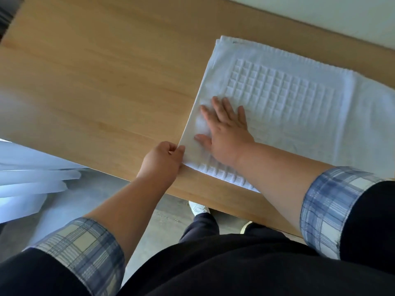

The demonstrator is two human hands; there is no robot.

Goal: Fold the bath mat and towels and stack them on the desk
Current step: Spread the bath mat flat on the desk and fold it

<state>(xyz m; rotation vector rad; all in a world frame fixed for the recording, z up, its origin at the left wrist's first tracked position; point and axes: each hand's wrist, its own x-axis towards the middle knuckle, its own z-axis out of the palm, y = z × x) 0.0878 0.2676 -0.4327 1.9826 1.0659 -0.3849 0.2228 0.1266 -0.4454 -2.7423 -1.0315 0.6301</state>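
Observation:
A white bath mat point(288, 92) with a raised square grid pattern lies folded on the right part of the wooden desk point(96, 82). Its right end runs out of view. My left hand point(164, 161) pinches the mat's near left corner between thumb and fingers. My right hand point(224, 129) lies flat on the mat just beside that corner, fingers straight and spread, pressing the cloth down.
White fabric point(27, 178) hangs or lies off the desk's near left edge. Below the desk's front edge are the grey floor point(162, 218) and my white shoe point(198, 208). A pale wall point(320, 13) borders the desk's far side.

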